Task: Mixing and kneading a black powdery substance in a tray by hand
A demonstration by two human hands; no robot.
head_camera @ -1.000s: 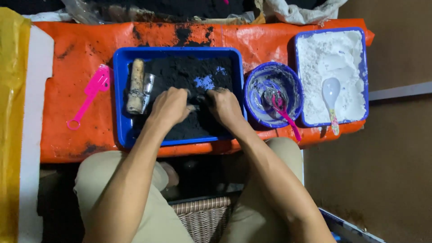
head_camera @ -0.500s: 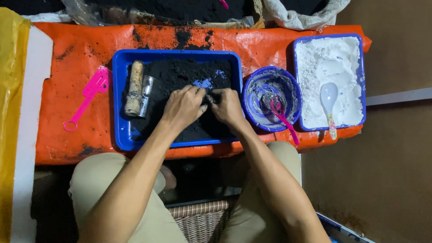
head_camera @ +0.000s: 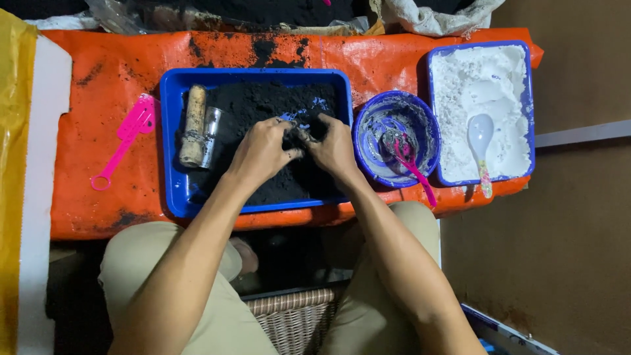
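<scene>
Both hands have slid from the near middle of the blue tray (head_camera: pixel 172 141) toward its far right part since the earlier frames, and they now meet over the black powder (head_camera: pixel 263 108) there. The left hand (head_camera: pixel 261 152) lies palm down with its fingers curled into the powder; the right hand (head_camera: pixel 334 148) faces it, fingertips almost touching the left's. Whether they pinch a small lump between them I cannot tell, as the fingers hide the spot.

Filling most of the tray, the powder is heaped toward the far edge, with a few bare blue patches by the fingers. It looks loose, light and crumbly, likely to smear and cling to skin, so it seems best scooped or pressed with cupped fingers rather than gripped.

At the tray's left end lie a wooden cylinder (head_camera: pixel 194 125) and a small clear glass tube (head_camera: pixel 211 128), side by side. Just beside the tray's right edge stands a round blue bowl (head_camera: pixel 420 121) with a pink spoon (head_camera: pixel 414 167) in it; farther right sits a tray of white powder (head_camera: pixel 460 85) holding a white spoon (head_camera: pixel 480 135). A pink scoop (head_camera: pixel 125 141) rests on the orange cover (head_camera: pixel 105 72) near its left edge.
</scene>
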